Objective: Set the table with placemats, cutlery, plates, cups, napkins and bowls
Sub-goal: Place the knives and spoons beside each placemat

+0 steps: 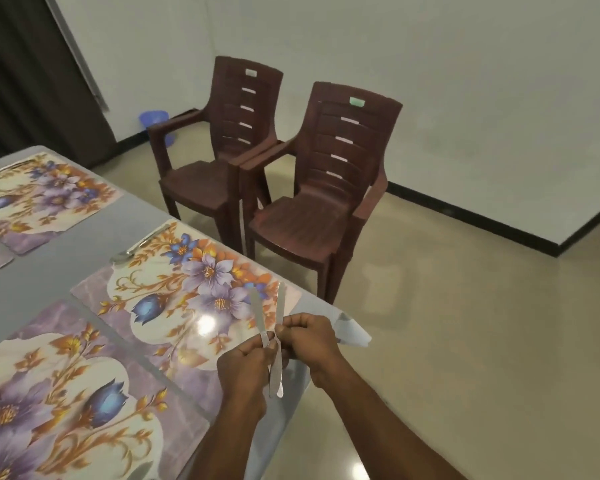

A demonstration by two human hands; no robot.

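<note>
Both hands met over the near corner of the desk [84,268], just off the right edge of the middle placemat [174,299]. Between them they held two knives [267,323], crossed like a narrow X. The left hand [246,362] had its fingers curled round the crossing point, and the right hand [309,337] pinched the same spot with thumb and fingertips, so neither hand was slack or spread.

The long axes of the knives ran roughly away from the person, toward the two brown chairs [291,188]. One end of each rose above the hands and leaned slightly apart; the other ends hung below the knuckles, close together. I could not tell for certain which ends were blades and which handles.

It looked to me as if the person was separating the pair so one could be laid at this setting. To do it well, I judged the right hand should draw one knife clear while the left kept the other still. The freed knife should then go down along the placemat's right edge, parallel to that edge. A spoon [139,245] already lay along the opposite edge of the same placemat, so matching its line would keep the setting tidy. More placemats lay further left, and no plates, cups, napkins or bowls were visible yet.
</note>
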